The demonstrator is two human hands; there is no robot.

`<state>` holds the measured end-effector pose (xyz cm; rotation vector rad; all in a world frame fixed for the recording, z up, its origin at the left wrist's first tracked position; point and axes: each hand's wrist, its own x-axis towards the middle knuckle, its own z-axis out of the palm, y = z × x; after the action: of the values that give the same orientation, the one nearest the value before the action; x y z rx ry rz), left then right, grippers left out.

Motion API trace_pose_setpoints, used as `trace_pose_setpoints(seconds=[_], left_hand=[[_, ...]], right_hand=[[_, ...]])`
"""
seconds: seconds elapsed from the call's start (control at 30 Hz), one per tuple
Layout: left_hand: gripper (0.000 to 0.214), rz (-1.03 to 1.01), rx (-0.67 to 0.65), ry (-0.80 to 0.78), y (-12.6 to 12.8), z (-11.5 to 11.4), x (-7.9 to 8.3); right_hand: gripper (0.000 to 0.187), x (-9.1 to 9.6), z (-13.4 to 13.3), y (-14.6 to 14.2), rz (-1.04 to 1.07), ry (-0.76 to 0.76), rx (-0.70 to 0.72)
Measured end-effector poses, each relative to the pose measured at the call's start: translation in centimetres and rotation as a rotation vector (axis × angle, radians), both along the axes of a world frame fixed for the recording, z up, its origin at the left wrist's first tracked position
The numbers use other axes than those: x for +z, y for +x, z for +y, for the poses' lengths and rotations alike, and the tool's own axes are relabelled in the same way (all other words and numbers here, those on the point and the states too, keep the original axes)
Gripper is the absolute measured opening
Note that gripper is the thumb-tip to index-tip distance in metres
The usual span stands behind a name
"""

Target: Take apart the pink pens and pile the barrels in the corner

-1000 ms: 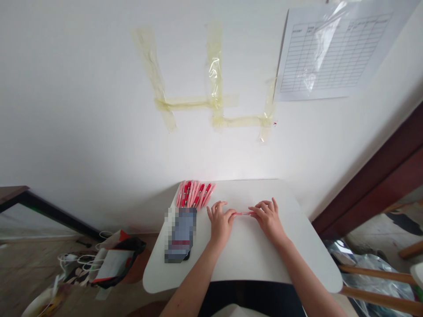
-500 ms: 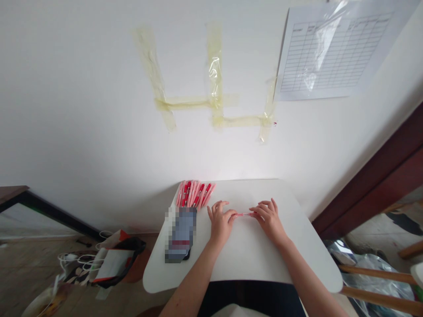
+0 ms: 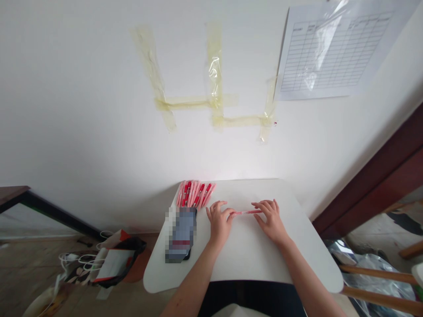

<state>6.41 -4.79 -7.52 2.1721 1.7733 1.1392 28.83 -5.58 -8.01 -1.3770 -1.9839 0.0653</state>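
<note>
On the small white table my left hand and my right hand hold one pink pen between them, level and just above the tabletop. My left fingertips pinch its left end, my right fingers grip its right end. Several more pink and red pens lie in a row at the table's back left corner, beside my left hand.
A blurred-out dark object lies at the table's left edge. A bag with cables sits on the floor to the left. A wooden chair rail is at the right. Tape strips and a printed sheet are on the wall.
My right hand has shifted slightly up and right, so more of the pen's length shows between my hands. My left hand has barely moved.
</note>
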Motion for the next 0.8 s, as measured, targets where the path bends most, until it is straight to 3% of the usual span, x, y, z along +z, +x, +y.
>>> trace_pose_setpoints(seconds=[0.33,0.6,0.8], left_hand=[[0.010,0.011,0.006,0.009,-0.03,0.11,-0.26],[0.009,-0.004,0.005,0.005,-0.02,-0.07,0.11],[0.008,-0.014,0.018,0.011,-0.09,-0.07,0.30]], right_hand=[[0.020,-0.41,0.35,-0.05,0.081,0.004,-0.001],[0.022,-0.14,0.25,-0.24,0.123,-0.058,-0.014],[0.026,-0.08,0.08,0.16,0.056,-0.016,0.036]])
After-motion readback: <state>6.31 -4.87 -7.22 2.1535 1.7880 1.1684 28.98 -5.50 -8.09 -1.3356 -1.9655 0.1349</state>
